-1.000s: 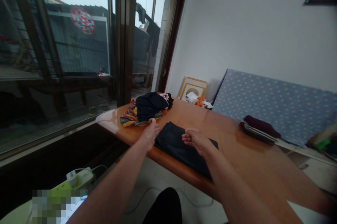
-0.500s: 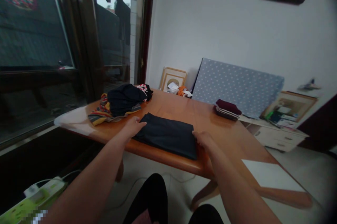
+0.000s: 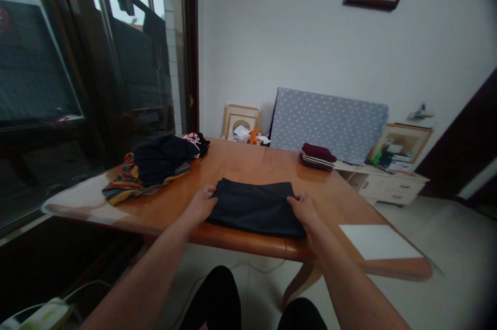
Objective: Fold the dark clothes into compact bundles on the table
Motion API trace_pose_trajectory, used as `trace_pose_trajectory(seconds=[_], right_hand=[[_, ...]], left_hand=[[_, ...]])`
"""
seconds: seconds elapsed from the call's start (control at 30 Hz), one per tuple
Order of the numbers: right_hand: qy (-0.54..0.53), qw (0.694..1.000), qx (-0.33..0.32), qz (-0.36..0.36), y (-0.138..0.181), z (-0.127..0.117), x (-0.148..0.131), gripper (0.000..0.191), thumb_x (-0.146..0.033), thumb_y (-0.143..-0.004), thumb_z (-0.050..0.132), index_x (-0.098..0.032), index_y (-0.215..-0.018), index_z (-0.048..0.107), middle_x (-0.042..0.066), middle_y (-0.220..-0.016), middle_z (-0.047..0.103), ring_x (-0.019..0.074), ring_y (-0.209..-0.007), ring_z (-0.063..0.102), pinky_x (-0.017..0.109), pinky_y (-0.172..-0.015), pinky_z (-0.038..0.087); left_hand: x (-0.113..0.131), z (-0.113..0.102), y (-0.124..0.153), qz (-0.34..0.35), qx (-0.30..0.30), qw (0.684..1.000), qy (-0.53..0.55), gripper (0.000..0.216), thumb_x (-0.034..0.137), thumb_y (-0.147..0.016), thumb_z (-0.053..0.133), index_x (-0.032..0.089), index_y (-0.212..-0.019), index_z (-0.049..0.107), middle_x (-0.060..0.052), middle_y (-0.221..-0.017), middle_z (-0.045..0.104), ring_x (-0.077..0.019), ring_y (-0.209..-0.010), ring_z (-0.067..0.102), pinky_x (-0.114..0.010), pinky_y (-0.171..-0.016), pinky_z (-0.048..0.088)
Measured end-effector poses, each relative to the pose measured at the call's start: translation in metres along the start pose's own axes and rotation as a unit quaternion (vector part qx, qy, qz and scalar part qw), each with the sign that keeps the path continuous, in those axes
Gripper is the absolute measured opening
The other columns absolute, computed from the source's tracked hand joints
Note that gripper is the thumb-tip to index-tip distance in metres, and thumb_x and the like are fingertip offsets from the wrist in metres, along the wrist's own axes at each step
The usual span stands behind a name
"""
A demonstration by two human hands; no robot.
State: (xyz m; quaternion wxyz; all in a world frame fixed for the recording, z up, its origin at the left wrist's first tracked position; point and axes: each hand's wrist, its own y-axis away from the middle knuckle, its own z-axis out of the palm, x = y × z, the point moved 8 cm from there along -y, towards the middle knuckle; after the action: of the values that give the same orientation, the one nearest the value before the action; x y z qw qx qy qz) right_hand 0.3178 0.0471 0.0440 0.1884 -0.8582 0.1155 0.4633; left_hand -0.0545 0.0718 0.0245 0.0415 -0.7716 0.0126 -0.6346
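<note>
A folded dark garment (image 3: 254,207) lies flat on the wooden table (image 3: 240,162) near its front edge. My left hand (image 3: 201,203) grips the garment's left edge, fingers curled onto the cloth. My right hand (image 3: 303,207) grips its right edge the same way. Both forearms reach forward from below.
A heap of dark and striped clothes (image 3: 153,164) sits at the table's left. A small folded stack (image 3: 317,156) rests at the far right edge. A white sheet (image 3: 378,241) lies on the near right corner. Glass doors stand to the left; a dotted panel (image 3: 328,122) leans on the wall.
The view swung right. My hands went from resting on the garment to gripping its left and right edges. The garment now lies squarer to me.
</note>
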Motion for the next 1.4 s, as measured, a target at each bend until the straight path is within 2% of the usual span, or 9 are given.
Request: trace_pose_trajectory(seconds=[0.13, 0.3, 0.47, 0.63, 0.77, 0.9, 1.1, 1.23, 1.4], right_hand=[[0.076, 0.996, 0.039, 0.019, -0.009, -0.054, 0.031, 0.022, -0.038, -0.075, 0.064, -0.016, -0.078, 0.067, 0.005, -0.065, 0.067, 0.0215, -0.065, 0.063, 0.028, -0.056, 0.042], [0.187, 0.982, 0.035, -0.015, -0.011, -0.077, 0.047, 0.038, -0.039, -0.082, 0.061, -0.014, -0.110, 0.068, 0.014, -0.099, 0.073, 0.0246, -0.089, 0.069, 0.032, -0.077, 0.050], [0.225, 0.967, -0.031, -0.114, 0.006, -0.039, 0.016, 0.044, -0.042, -0.092, 0.048, -0.015, -0.123, 0.065, 0.014, -0.121, 0.068, 0.0263, -0.111, 0.064, 0.037, -0.096, 0.048], [0.239, 0.944, -0.106, -0.203, 0.036, 0.006, -0.019, 0.051, -0.049, -0.095, 0.046, -0.019, -0.133, 0.060, 0.012, -0.135, 0.061, 0.0270, -0.128, 0.054, 0.041, -0.109, 0.039], [0.284, 0.928, -0.162, -0.181, 0.045, 0.020, 0.000, 0.057, -0.053, -0.094, 0.046, -0.017, -0.138, 0.055, 0.014, -0.146, 0.051, 0.0301, -0.141, 0.040, 0.051, -0.116, 0.027], [0.286, 0.928, -0.171, -0.169, 0.046, 0.018, 0.012, 0.056, -0.051, -0.095, 0.046, -0.017, -0.139, 0.055, 0.014, -0.147, 0.049, 0.0286, -0.142, 0.038, 0.052, -0.118, 0.022], [0.180, 0.951, -0.131, -0.217, 0.067, 0.022, -0.033, 0.046, -0.046, -0.095, 0.047, -0.020, -0.130, 0.063, 0.011, -0.136, 0.061, 0.0256, -0.131, 0.052, 0.045, -0.113, 0.035], [0.127, 0.930, -0.198, -0.281, 0.099, 0.055, -0.069, 0.050, -0.046, -0.091, 0.055, -0.022, -0.135, 0.060, 0.010, -0.140, 0.058, 0.0257, -0.134, 0.049, 0.045, -0.113, 0.037], [0.130, 0.916, -0.232, -0.300, 0.118, 0.089, -0.085, 0.057, -0.046, -0.086, 0.063, -0.021, -0.137, 0.059, 0.012, -0.144, 0.053, 0.0295, -0.136, 0.047, 0.047, -0.115, 0.034]], left_hand=[[0.003, 0.057, 0.005, 0.002, -0.090, 0.995, 0.054, 0.034, 0.006, -0.075, 0.054, 0.018, -0.106, 0.061, -0.006, -0.097, 0.075, -0.0182, -0.080, 0.071, -0.027, -0.069, 0.054], [0.012, 0.055, -0.012, 0.052, -0.013, 0.998, -0.038, 0.017, 0.019, -0.085, 0.055, 0.016, -0.098, 0.065, -0.009, -0.091, 0.074, -0.0194, -0.081, 0.070, -0.028, -0.070, 0.053], [0.038, 0.054, -0.025, 0.160, 0.044, 0.964, -0.206, 0.026, 0.028, -0.092, 0.049, 0.018, -0.108, 0.068, -0.010, -0.109, 0.072, -0.0218, -0.101, 0.066, -0.035, -0.090, 0.050], [0.052, 0.099, -0.012, 0.252, -0.094, 0.893, -0.362, 0.046, 0.043, -0.100, 0.036, 0.023, -0.136, 0.056, -0.008, -0.146, 0.053, -0.0234, -0.139, 0.042, -0.044, -0.117, 0.027], [0.026, 0.105, -0.009, 0.196, -0.172, 0.853, -0.452, 0.055, 0.052, -0.101, 0.029, 0.026, -0.146, 0.046, -0.008, -0.159, 0.034, -0.0289, -0.150, 0.020, -0.063, -0.117, 0.003], [0.007, 0.089, -0.016, 0.152, -0.169, 0.887, -0.403, 0.056, 0.054, -0.100, 0.031, 0.029, -0.148, 0.043, -0.007, -0.160, 0.032, -0.0279, -0.149, 0.022, -0.061, -0.117, 0.007], [0.010, 0.053, -0.034, 0.132, -0.012, 0.983, -0.129, 0.035, 0.036, -0.095, 0.046, 0.018, -0.117, 0.067, -0.010, -0.128, 0.066, -0.0217, -0.122, 0.058, -0.034, -0.108, 0.038], [-0.004, 0.041, -0.040, 0.050, 0.025, 0.998, -0.011, 0.032, 0.029, -0.091, 0.052, 0.016, -0.117, 0.064, -0.010, -0.125, 0.067, -0.0199, -0.117, 0.060, -0.029, -0.101, 0.043], [-0.012, 0.042, -0.047, 0.000, 0.011, 1.000, 0.004, 0.036, 0.023, -0.089, 0.051, 0.012, -0.122, 0.059, -0.012, -0.113, 0.070, -0.0179, -0.099, 0.066, -0.026, -0.086, 0.049]])
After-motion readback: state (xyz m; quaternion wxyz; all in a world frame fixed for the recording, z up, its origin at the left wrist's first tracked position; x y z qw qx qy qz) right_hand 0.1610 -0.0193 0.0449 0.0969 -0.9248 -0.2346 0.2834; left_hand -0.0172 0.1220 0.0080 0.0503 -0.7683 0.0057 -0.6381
